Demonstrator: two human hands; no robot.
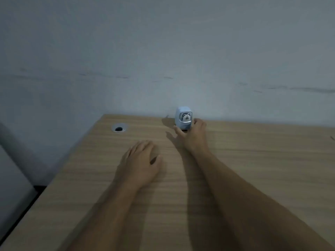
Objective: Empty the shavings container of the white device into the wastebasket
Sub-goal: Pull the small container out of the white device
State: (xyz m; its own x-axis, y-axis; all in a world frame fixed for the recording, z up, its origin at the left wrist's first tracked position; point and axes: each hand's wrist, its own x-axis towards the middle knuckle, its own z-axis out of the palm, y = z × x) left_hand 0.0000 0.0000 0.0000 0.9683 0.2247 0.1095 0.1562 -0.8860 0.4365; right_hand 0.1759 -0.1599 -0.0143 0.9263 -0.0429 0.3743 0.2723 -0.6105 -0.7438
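Note:
A small white device (pixel 183 116) with a panda figure on its front stands upright at the far edge of the wooden desk (pixel 253 169), against the wall. My right hand (pixel 193 136) is stretched out to it, thumb on its left side and fingers on its right, low near the base. The device's lower part is hidden behind my fingers. My left hand (pixel 142 160) lies flat, palm down, on the desk nearer to me with its fingers slightly apart, holding nothing. No wastebasket is in view.
A round cable hole with a silver ring (pixel 119 128) sits in the desk at the far left. A grey wall rises right behind the desk. The desk's left edge drops to a dark floor gap beside a pale panel (pixel 12 178).

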